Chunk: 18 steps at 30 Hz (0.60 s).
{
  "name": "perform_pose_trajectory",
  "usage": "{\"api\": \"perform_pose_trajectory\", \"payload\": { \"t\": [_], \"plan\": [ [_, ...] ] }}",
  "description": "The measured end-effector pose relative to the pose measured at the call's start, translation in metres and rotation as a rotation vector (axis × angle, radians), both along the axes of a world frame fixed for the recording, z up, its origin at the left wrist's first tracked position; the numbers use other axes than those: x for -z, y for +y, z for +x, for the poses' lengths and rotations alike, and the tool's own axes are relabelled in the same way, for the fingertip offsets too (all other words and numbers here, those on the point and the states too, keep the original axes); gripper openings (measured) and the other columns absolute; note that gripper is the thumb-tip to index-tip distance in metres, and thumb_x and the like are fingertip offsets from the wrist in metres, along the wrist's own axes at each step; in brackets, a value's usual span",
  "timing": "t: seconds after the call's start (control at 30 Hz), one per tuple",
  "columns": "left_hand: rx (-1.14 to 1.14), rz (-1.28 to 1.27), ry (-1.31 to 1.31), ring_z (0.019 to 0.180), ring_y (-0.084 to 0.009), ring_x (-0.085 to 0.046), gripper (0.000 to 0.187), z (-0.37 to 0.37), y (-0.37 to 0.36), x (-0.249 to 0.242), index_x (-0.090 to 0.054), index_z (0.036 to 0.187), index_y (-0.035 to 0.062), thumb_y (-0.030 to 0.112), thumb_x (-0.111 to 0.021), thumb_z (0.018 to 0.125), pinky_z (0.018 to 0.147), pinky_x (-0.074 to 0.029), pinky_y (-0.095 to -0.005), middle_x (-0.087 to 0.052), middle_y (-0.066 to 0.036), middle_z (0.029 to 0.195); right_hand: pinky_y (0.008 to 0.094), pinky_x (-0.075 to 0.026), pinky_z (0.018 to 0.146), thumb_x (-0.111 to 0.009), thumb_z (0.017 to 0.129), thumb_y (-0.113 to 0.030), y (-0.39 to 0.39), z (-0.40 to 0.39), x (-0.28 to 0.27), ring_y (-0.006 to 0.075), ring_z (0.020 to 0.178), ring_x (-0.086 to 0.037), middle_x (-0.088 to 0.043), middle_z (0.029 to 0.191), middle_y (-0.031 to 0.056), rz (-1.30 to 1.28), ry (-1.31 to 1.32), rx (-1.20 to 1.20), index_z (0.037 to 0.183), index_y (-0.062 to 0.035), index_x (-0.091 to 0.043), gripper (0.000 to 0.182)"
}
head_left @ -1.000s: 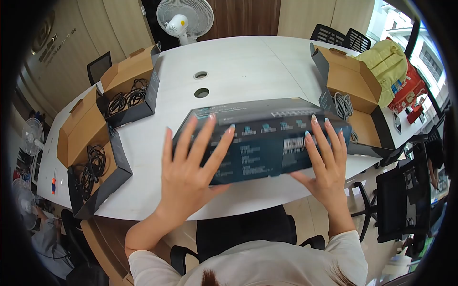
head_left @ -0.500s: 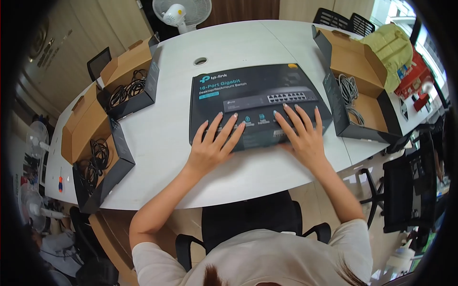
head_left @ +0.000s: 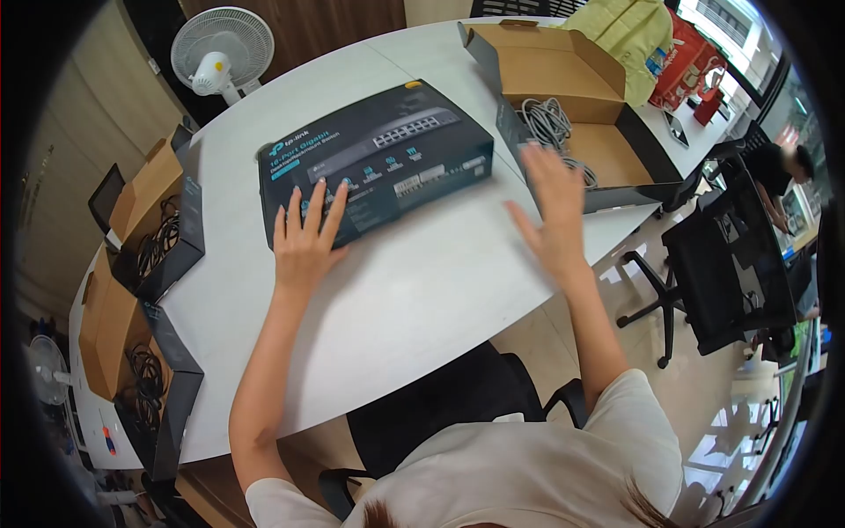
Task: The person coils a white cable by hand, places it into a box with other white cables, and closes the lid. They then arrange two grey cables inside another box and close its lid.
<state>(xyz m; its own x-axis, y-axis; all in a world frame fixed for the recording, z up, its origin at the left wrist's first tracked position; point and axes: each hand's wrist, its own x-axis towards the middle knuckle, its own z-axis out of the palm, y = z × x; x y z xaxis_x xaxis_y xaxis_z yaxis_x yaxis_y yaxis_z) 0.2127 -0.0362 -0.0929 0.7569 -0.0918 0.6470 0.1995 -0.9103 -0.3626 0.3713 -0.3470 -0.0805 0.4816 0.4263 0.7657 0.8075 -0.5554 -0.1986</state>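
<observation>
A closed dark tp-link network switch box (head_left: 387, 132) lies on the white table (head_left: 422, 273). My left hand (head_left: 304, 238) rests on its near left part, fingers spread over the top and front edge. To the right, my right hand (head_left: 554, 211) is off the box, blurred, with its thumb apart from the fingers and nothing in it. It hovers by an open box (head_left: 634, 150) with a brown cardboard inside. Coiled grey cables (head_left: 547, 123) lie in that box's left part.
Two open boxes with black cables (head_left: 163, 233) (head_left: 145, 378) stand along the left. A screwdriver (head_left: 109, 440) lies at the table's left edge. Behind are a white fan (head_left: 222, 53), yellow cloth (head_left: 620, 40) and a red bag (head_left: 691, 66). Office chairs (head_left: 722, 264) stand right; a person is beyond.
My right hand has let go of the switch box and moved right towards the open box with grey cables. My left hand stays on the switch box. The view has turned right.
</observation>
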Motion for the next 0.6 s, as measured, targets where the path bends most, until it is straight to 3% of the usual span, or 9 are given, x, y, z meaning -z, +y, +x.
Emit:
{"api": "perform_pose_trajectory", "payload": {
  "t": [0.13,0.23,0.27,0.33,0.47,0.6],
  "plan": [
    [-0.029,-0.028,0.015,0.117,-0.03,-0.049,0.105,0.04,0.022,-0.002,-0.04,0.14,0.0253,0.029,-0.086,0.046,0.094,-0.042,-0.0453,-0.046,-0.002,0.136,0.0545,-0.019,0.108,-0.069,0.079,-0.028,-0.06,0.032,0.006,0.0317,0.131,-0.035,-0.046,0.137,0.0118,0.155,0.024,0.316,0.13,-0.0091,-0.049,0.058],
    [-0.062,-0.053,0.025,0.12,-0.0303,-0.046,0.105,0.067,0.032,-0.002,-0.033,0.143,0.0268,0.027,-0.085,0.051,0.094,-0.04,-0.0493,-0.043,-0.004,0.138,0.0548,-0.019,0.108,-0.07,0.078,-0.032,-0.113,0.056,0.007,0.0325,0.13,-0.037,-0.047,0.135,0.0117,-0.077,0.171,0.168,0.123,-0.008,-0.056,0.053],
    [-0.072,-0.069,0.029,0.121,-0.0308,-0.045,0.106,0.073,0.033,-0.003,-0.03,0.144,0.0277,0.027,-0.084,0.053,0.094,-0.039,-0.0513,-0.043,-0.006,0.138,0.0543,-0.021,0.108,-0.073,0.074,-0.032,-0.12,0.059,0.006,0.0343,0.126,-0.041,-0.052,0.128,0.0122,-0.161,0.15,0.127,0.114,-0.0077,-0.06,0.048],
    [-0.107,-0.128,0.061,0.124,-0.0313,-0.04,0.106,0.083,0.033,-0.004,-0.024,0.146,0.0293,0.021,-0.081,0.056,0.094,-0.037,-0.0567,-0.037,-0.009,0.142,0.0538,-0.019,0.109,-0.074,0.072,-0.03,-0.123,0.065,0.013,0.032,0.119,-0.047,-0.056,0.117,0.0105,-0.139,0.136,0.115,0.108,-0.0074,-0.061,0.045],
    [-0.222,-0.132,0.128,0.123,-0.0298,-0.039,0.114,0.095,0.036,-0.008,-0.02,0.147,0.032,0.022,-0.085,0.053,0.093,-0.039,-0.0564,-0.03,-0.008,0.146,0.049,-0.02,0.109,-0.075,0.069,-0.024,-0.12,0.074,0.01,0.025,0.1,-0.055,-0.059,0.092,0.0056,-0.191,0.121,0.122,0.092,-0.0062,-0.06,0.033],
    [-0.261,-0.074,0.162,0.121,-0.0264,-0.042,0.119,0.099,0.039,-0.012,-0.017,0.148,0.0303,0.03,-0.087,0.052,0.092,-0.043,-0.0524,-0.031,-0.005,0.145,0.0385,-0.027,0.097,-0.075,0.068,-0.022,-0.122,0.079,0.01,0.0205,0.085,-0.054,-0.057,0.081,0.0018,-0.119,0.136,-0.003,0.082,-0.0069,-0.06,0.025]
  ]
}}
